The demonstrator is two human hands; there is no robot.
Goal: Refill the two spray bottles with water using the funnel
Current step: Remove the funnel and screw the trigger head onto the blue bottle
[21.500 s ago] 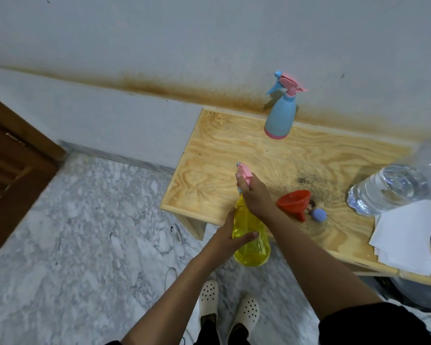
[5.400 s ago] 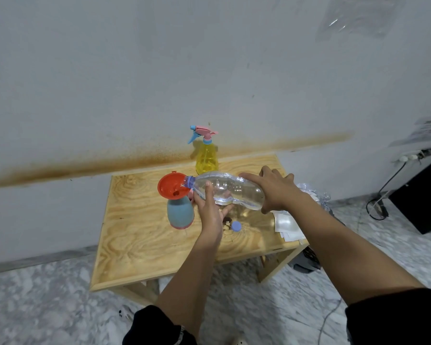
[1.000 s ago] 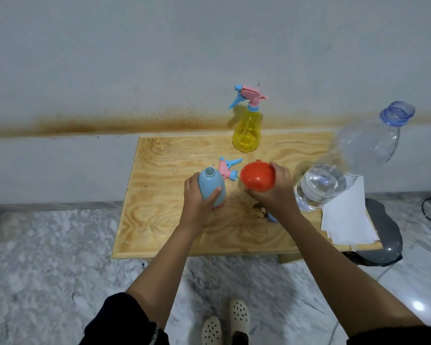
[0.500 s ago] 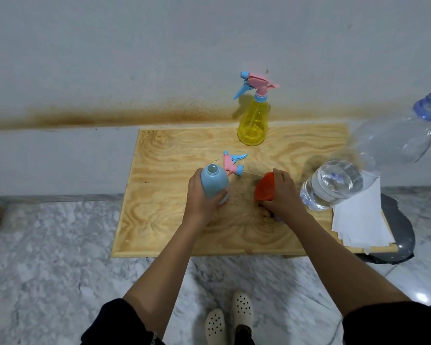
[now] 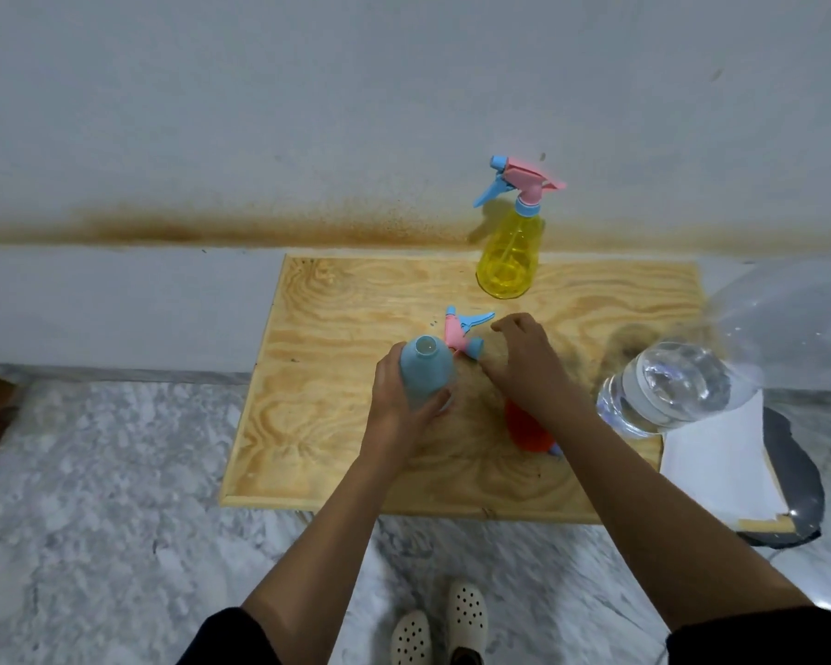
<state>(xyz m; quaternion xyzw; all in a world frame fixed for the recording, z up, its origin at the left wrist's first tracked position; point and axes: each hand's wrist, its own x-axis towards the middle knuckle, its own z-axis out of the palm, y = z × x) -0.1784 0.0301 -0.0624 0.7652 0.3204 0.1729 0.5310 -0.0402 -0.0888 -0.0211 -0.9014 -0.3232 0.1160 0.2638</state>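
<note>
Step in hand: judged to be capping; the funnel is off the blue bottle and the right hand goes for the loose spray head.
Left hand (image 5: 399,405): wrapped round the lower body of the blue bottle (image 5: 425,371), thumb on the near side, steadying it on the table (image 5: 337,328).
Right hand (image 5: 524,362): over the spray head (image 5: 461,333), fingers loosely curled and holding nothing; contact with the head cannot be told.
How to do it well: keep the bottle upright and pinned. Lift the head by its blue collar, not the trigger. Feed any tube into the neck first, seat the collar square, then turn it snug. A tilted start probably cross-threads.
Risk: the right forearm passes just above the funnel (image 5: 528,429) and close to the water bottle (image 5: 677,381), so a wide elbow may knock either.
Blue bottle, look: pale blue and opaque, rounded shoulders, narrow open neck facing up; fill level not visible.
Blue bottle, place: middle of the table, nearer the front edge, spray head just behind it to the right.
Spray head, look: pink body, blue trigger and collar, lying on its side.
Yellow spray bottle (image 5: 509,252): upright at the back by the wall, head on, apart from the hands.
Funnel, place: red, on its side, partly hidden under the right wrist.
</note>
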